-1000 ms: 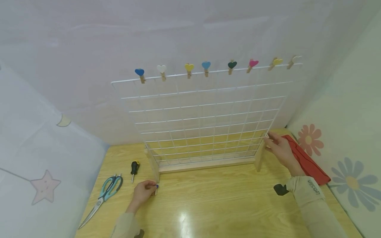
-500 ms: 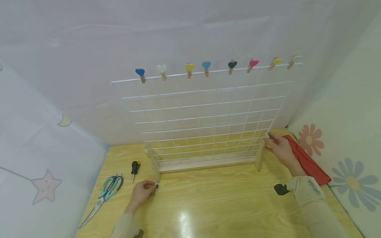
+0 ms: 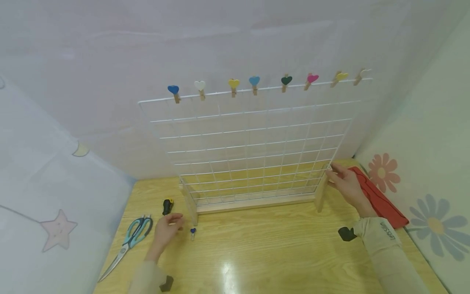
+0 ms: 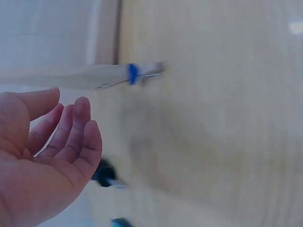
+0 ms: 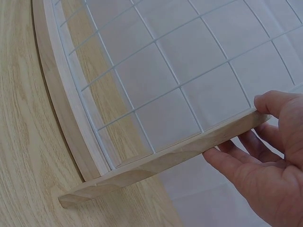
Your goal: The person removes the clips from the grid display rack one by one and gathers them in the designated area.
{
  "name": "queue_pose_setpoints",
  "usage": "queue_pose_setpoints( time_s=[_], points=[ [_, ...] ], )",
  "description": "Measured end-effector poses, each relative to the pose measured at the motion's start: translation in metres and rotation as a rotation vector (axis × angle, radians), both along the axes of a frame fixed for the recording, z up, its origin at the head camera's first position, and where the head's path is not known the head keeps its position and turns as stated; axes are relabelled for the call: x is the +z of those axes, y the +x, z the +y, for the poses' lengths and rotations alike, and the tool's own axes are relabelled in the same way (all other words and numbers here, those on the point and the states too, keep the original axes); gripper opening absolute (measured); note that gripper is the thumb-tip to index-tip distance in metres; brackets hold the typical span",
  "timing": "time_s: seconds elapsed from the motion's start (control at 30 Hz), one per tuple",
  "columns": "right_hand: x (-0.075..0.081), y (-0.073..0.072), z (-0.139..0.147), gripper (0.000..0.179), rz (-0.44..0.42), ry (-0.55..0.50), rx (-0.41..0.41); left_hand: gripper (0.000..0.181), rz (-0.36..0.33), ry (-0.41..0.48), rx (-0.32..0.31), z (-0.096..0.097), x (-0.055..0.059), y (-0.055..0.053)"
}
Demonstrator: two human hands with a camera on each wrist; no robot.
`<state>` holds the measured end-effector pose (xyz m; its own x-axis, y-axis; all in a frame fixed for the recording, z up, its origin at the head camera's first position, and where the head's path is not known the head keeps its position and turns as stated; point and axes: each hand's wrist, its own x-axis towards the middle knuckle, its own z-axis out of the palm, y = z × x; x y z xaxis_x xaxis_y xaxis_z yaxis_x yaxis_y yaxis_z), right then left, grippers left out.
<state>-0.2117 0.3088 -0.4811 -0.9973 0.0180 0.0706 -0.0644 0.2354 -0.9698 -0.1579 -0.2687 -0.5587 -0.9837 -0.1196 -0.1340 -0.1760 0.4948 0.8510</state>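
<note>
A white wire grid (image 3: 257, 143) stands upright in a wooden base with two side posts. My right hand (image 3: 346, 185) grips the top of the right wooden post (image 5: 161, 165), thumb on one side and fingers on the other. My left hand (image 3: 167, 232) holds nothing, its fingers loosely curved, between the screwdriver (image 3: 167, 206) and a small clothespin with a dark blue heart (image 3: 193, 233). That clothespin lies on the table just in front of the left post (image 3: 189, 206). In the left wrist view the blue heart (image 4: 133, 74) appears beyond the fingertips.
Several heart clothespins, among them a pink-hearted clothespin (image 3: 312, 79), sit along the grid's top wire. Blue-handled scissors (image 3: 126, 245) lie on the table's left side. Red fabric (image 3: 380, 200) lies behind the right wrist. Printed cloth walls (image 3: 433, 134) surround the wooden table (image 3: 279, 249).
My left hand has let go of the blue-heart clothespin and moved left, over the screwdriver's shaft. The clothespin stays on the table. My right hand keeps its place on the post.
</note>
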Motion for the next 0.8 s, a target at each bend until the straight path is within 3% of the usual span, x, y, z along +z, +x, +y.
queue_pose_setpoints(
  time_s=[0.23, 0.4, 0.6, 0.8],
  points=[
    [-0.002, -0.001, 0.000, 0.058, -0.009, 0.007, -0.006, 0.033, 0.132, 0.123, -0.038, -0.009, 0.053, -0.009],
    [-0.001, -0.001, -0.001, 0.058, -0.008, 0.009, -0.008, 0.037, 0.172, 0.198, -0.134, -0.007, 0.088, -0.012],
    [0.001, 0.001, -0.001, 0.057, 0.003, 0.015, -0.017, 0.041, 0.203, 0.198, -0.199, 0.004, 0.119, -0.015],
    [0.001, 0.001, -0.002, 0.057, 0.002, 0.019, -0.012, 0.034, 0.327, 0.143, -0.248, 0.016, 0.155, -0.019]
  ],
)
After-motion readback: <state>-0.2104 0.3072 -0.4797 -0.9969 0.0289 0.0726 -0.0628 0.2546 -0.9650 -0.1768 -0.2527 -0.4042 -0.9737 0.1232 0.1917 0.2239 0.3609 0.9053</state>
